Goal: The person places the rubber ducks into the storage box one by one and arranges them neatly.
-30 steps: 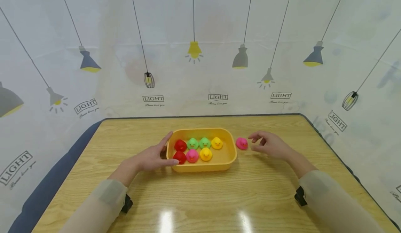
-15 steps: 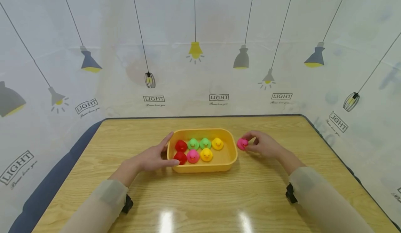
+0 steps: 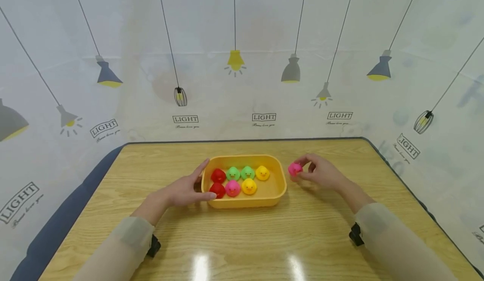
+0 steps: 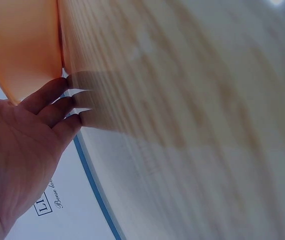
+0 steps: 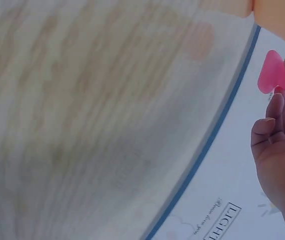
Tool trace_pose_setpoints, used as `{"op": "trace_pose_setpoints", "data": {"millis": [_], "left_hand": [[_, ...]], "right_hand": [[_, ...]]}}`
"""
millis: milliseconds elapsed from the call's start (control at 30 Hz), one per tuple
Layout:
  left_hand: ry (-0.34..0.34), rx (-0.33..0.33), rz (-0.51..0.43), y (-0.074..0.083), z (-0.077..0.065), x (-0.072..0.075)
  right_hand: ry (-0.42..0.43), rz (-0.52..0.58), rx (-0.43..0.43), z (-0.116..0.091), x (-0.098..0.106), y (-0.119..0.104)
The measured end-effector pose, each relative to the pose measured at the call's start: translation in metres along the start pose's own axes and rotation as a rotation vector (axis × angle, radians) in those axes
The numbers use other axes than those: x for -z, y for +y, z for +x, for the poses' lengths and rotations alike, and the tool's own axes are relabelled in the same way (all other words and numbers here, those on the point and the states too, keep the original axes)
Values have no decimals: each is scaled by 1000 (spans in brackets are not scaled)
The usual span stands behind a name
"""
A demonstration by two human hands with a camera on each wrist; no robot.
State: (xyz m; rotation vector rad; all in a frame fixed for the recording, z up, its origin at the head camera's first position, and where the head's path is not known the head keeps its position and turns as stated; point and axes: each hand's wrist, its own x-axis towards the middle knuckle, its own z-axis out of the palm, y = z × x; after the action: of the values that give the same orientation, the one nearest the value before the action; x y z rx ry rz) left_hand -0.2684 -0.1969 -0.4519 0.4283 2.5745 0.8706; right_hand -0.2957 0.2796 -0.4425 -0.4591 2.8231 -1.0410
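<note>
A yellow plastic bin point(image 3: 245, 204) stands on the table, with red, pink, green and yellow rubber ducks inside. My left hand point(image 3: 186, 190) rests against its left end. The thumb lies over the near rim and the index finger reaches the far left corner. In the left wrist view the other fingers point(image 4: 60, 110) are fairly straight, beside the bin with their tips at the table. Off the bin's right end, my right hand point(image 3: 323, 172) pinches a pink rubber duck point(image 3: 293, 169) between thumb and fingers, just above the table. The right wrist view shows this duck point(image 5: 271, 75) partly covered by the thumb.
The wooden table point(image 3: 249, 239) extends around the bin and toward the person. A white curtain point(image 3: 211, 75) printed with lamps hangs behind the far edge and along both sides.
My right hand has moved left to the loose pink rubber duck, taken it between thumb and fingers, and lifted it slightly. The left hand and the bin have stayed in place.
</note>
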Motion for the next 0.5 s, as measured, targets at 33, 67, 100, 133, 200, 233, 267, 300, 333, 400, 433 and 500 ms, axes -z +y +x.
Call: {"op": "trace_pose_setpoints", "data": {"millis": [33, 67, 100, 133, 200, 233, 267, 300, 333, 400, 433, 500], "left_hand": [[0, -3, 4, 0, 0, 0], [0, -1, 2, 0, 0, 1], [-1, -5, 3, 1, -1, 1], [0, -4, 3, 1, -1, 1], [-1, -5, 3, 1, -1, 2], [-1, -6, 3, 2, -2, 2], [-1, -4, 3, 2, -2, 2], [-1, -5, 5, 2, -2, 2], [-2, -6, 8, 2, -2, 2], [-1, -7, 11, 1, -1, 2], [-2, -9, 12, 1, -1, 2], [-2, -18, 14, 0, 0, 1]], "right_hand": [[14, 0, 9, -2, 2, -1], [25, -1, 23, -3, 4, -3], [35, -2, 36, -5, 5, -5], [42, -2, 50, -7, 7, -7], [54, 7, 74, -9, 11, -11], [56, 14, 85, -11, 12, -14], [56, 19, 95, -12, 13, -16], [56, 20, 105, -12, 14, -19], [55, 20, 113, -13, 15, -22], [51, 22, 131, -14, 15, -29], [49, 21, 141, -14, 15, -32], [41, 22, 164, -13, 12, -38]]}}
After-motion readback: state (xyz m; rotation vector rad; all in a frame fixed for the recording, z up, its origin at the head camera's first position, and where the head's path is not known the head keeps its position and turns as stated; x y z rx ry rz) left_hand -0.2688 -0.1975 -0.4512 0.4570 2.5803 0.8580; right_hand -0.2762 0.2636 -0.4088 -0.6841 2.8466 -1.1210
